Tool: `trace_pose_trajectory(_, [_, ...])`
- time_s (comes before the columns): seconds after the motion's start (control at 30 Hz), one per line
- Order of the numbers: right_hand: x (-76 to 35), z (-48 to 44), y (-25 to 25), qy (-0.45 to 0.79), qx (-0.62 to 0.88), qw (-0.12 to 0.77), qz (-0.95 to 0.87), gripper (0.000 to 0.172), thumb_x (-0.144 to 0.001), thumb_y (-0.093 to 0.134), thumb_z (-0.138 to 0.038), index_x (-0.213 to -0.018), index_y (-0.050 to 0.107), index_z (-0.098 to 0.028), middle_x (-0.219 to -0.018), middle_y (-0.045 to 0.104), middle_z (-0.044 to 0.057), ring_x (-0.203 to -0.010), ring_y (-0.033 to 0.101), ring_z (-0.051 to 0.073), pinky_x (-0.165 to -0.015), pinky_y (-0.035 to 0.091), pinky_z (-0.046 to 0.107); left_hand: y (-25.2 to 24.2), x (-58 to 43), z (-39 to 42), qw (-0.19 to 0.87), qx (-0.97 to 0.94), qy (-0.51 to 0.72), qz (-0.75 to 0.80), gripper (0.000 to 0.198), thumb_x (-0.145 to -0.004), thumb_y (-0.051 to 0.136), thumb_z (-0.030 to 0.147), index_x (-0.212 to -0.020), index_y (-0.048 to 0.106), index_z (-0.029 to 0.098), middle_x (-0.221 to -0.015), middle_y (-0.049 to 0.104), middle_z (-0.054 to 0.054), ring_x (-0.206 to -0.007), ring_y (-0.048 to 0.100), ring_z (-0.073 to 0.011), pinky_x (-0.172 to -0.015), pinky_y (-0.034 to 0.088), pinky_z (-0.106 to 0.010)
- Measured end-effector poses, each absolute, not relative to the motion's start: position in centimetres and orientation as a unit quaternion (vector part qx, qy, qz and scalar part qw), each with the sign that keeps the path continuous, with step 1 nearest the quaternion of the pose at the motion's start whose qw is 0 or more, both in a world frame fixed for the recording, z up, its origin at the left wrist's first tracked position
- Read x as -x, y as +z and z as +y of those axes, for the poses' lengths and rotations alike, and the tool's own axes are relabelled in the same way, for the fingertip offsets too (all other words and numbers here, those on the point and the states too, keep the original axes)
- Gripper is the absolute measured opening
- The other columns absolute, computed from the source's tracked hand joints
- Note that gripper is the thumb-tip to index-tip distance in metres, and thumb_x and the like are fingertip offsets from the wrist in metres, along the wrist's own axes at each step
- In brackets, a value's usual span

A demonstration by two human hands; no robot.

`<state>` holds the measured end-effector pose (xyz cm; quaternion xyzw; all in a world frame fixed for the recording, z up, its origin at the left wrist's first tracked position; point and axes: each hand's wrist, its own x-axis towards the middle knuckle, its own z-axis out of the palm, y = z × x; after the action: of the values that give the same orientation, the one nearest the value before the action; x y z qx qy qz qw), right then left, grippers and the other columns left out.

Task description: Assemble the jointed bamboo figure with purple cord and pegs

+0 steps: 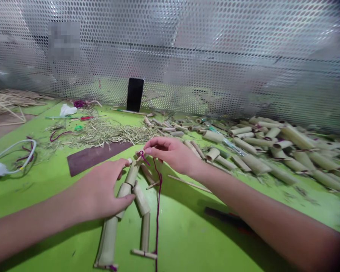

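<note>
A jointed figure of bamboo tube segments lies on the green table, its parts linked by thin sticks and purple cord. My left hand is shut around the upper segments, with the thumb across them. My right hand pinches a purple cord at the figure's top end. The cord hangs down across the figure's right side to the table. A thin wooden stick lies under my right wrist, to the right of the figure.
A dark brown board and straw shavings lie beyond my hands. Many cut bamboo tubes are heaped at the right. A phone stands against a perforated metal sheet. A white cable lies at the left.
</note>
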<state>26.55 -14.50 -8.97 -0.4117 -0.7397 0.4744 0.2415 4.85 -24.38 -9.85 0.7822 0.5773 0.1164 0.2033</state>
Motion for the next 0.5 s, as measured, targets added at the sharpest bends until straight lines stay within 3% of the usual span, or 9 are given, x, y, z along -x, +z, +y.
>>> trace_pose_trajectory(0.3, [-26.1,-14.5,-9.5,0.436,0.482,0.216,-0.729,0.005,-0.092,0.067,-0.021,-0.092,0.071,-0.018,-0.091,0.077,0.002,-0.082,0.070,0.016,-0.076,0.051,0.027,-9.4,-4.7,-24.3,0.246,-0.789,0.091,0.556,0.039,-0.080,0.058,0.025,-0.118,0.064,0.027,-0.108,0.075,-0.005,-0.085,0.071,-0.0268,-0.068,0.051,-0.035])
trace_pose_trajectory(0.5, [-25.7,-14.6,-10.6,0.431,0.490,0.245,-0.717,0.005,-0.090,0.068,-0.020,-0.088,0.071,-0.019,-0.089,0.078,0.003,-0.081,0.070,0.017,-0.076,0.052,0.029,-9.7,-4.1,-24.4,0.247,-0.829,0.102,0.491,0.033,-0.085,0.057,0.022,-0.114,0.069,0.029,-0.113,0.075,-0.003,-0.098,0.069,-0.0260,-0.083,0.053,-0.037])
